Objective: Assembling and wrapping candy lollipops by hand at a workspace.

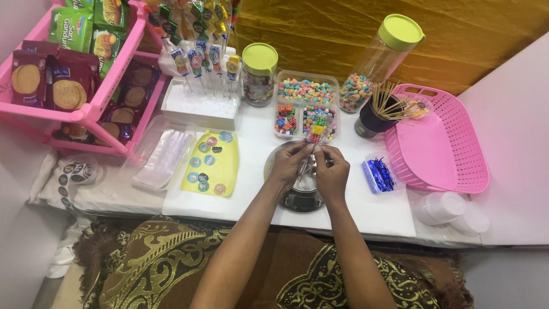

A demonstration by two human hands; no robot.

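The white table (377,214) is crowded: a pink basket (452,149) sits at the right, a pink rack (86,111) of biscuit packets at the left, and a clear divided tray (307,91) of coloured sweets lies straight ahead. Over the small kitchen scale (301,197) the left hand (289,163) and the right hand (331,171) meet, fingers pinched nearly shut on a thin skewer of sweets (315,133), which stands above the scale bowl and just in front of the tray. Whether a clear sleeve covers it is hard to tell. The risk, as I judge it, is a sweet sliding off the stick or the point jabbing a fingertip, since both grips are only fingertip pinches set close together.
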